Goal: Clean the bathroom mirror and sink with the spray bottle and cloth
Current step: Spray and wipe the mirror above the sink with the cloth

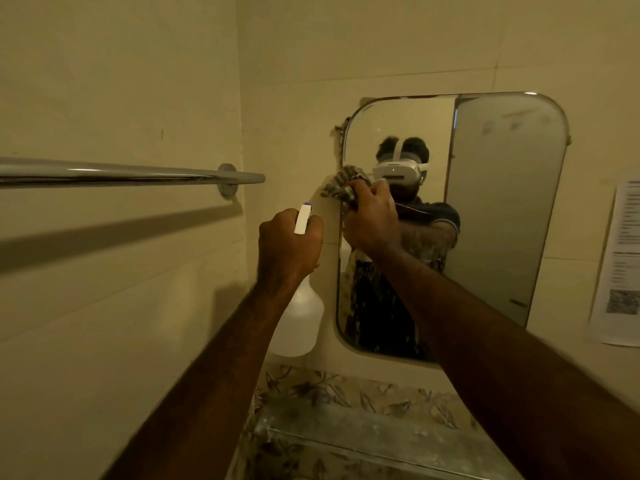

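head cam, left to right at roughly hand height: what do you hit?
Towel bar → left hand holding the spray bottle → right hand pressing the cloth at the mirror's left edge → mirror → paper sheet on the wall.

The mirror (485,209) hangs on the back wall (381,46), with a towel rail (121,173) on the side wall to its left and a paper notice (620,261) on the wall to its right. The right hand (372,220) presses a cloth (341,183) against the mirror's left edge. The left hand (289,244), left of it, holds a spray bottle (299,320) before the wall.
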